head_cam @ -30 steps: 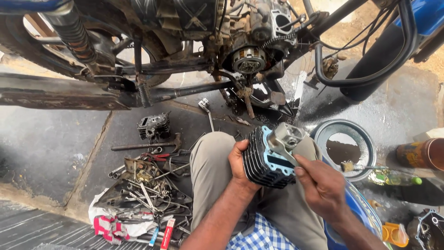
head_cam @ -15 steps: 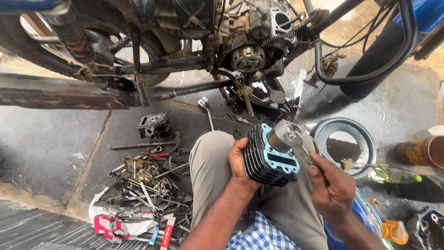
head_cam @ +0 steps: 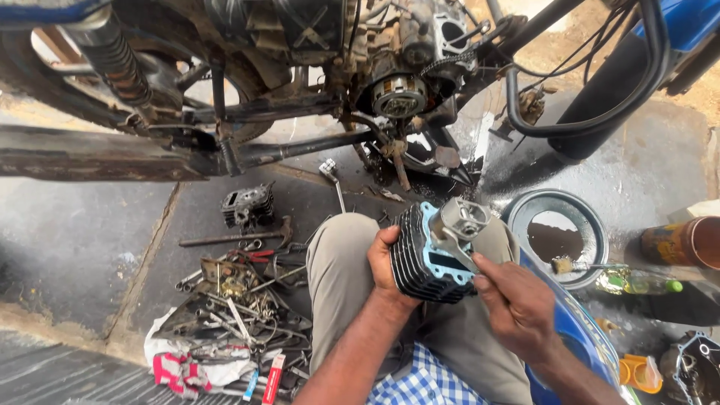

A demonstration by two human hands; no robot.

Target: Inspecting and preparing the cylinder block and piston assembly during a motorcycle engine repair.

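My left hand [head_cam: 386, 262] grips the finned black engine cylinder [head_cam: 420, 259] from its left side, over my knee. A light blue gasket [head_cam: 442, 262] lies on the cylinder's face. A grey metal piston [head_cam: 463, 221] sticks out of the bore at the upper right. My right hand [head_cam: 517, 307] is below and right of the cylinder, its fingertips pinched on a thin metal tool that touches the piston's base. Both hands are greasy.
A stripped motorcycle [head_cam: 375, 82] stands ahead with its engine open. A pile of spanners and tools [head_cam: 232, 300] lies on the floor at left, beside a cylinder head [head_cam: 247, 206]. A round pan of dark oil [head_cam: 559, 236] and a bottle [head_cam: 641, 283] sit at right.
The cylinder has tilted so the piston now points up and right. My right hand has slid down and right, from on the piston to its base.
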